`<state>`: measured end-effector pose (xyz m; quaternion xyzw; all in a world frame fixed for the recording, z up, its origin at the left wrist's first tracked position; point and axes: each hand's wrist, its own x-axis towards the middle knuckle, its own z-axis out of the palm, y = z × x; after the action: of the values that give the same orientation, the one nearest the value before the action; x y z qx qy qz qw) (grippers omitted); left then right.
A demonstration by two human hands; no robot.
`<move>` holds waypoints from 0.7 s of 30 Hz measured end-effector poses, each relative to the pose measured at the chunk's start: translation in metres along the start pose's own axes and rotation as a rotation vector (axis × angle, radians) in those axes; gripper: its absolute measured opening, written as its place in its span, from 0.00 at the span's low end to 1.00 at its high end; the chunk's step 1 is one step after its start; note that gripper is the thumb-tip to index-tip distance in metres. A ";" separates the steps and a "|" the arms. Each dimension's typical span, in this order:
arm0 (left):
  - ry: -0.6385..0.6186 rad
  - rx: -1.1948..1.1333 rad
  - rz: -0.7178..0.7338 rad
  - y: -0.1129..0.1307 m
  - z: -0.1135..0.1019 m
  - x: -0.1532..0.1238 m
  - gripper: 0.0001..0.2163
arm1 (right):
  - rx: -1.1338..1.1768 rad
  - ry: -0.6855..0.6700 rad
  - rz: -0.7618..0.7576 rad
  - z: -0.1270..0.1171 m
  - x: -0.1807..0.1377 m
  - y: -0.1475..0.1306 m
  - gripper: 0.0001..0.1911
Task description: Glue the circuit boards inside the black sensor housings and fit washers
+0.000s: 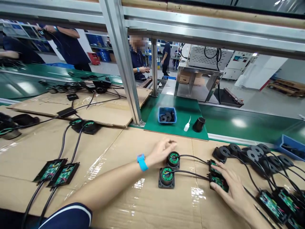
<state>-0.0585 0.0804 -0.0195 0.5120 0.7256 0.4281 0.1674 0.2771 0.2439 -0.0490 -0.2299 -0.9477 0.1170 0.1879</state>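
Note:
My left hand [163, 150], slightly blurred, hovers just behind a round black housing [173, 159] with a green circuit board inside. Its fingers are apart, with nothing visible between them. Nearer to me sits a second round housing [167, 177] on a square flange. Black cables run right from both housings to two small black boxes with exposed boards, the far box [213, 166] and the near box [218, 182]. My right hand [230, 187] lies across these boxes with thumb and fingers spread, appearing to touch them. Part of each box is hidden under it.
Cardboard [133, 203] covers the bench. Another cabled pair with open boxes [51, 170] lies left; several black housings [252, 156] and boxes crowd the right. Behind are a blue bin [167, 115], a white dropper bottle [187, 126], a black cup [199, 124] and a metal post [122, 63]. People stand beyond.

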 end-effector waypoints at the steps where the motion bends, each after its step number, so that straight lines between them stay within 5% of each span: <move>1: 0.040 0.090 -0.011 -0.003 -0.016 0.016 0.15 | 0.061 0.008 0.024 -0.005 0.011 -0.005 0.25; 5: 0.120 0.415 -0.086 -0.014 -0.066 0.096 0.15 | 0.271 0.025 0.128 -0.014 0.071 -0.026 0.22; 9: 0.046 0.624 -0.126 -0.015 -0.068 0.146 0.18 | 0.334 -0.001 0.192 0.002 0.135 -0.031 0.23; 15: 0.011 0.777 -0.230 -0.014 -0.039 0.163 0.20 | 0.366 -0.011 0.329 0.047 0.204 -0.022 0.34; 21: -0.006 0.790 -0.308 -0.019 -0.033 0.168 0.20 | 0.378 -0.040 0.368 0.070 0.235 -0.023 0.36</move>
<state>-0.1632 0.2125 0.0175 0.4236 0.9015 0.0857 0.0224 0.0460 0.3269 -0.0339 -0.3569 -0.8548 0.3286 0.1843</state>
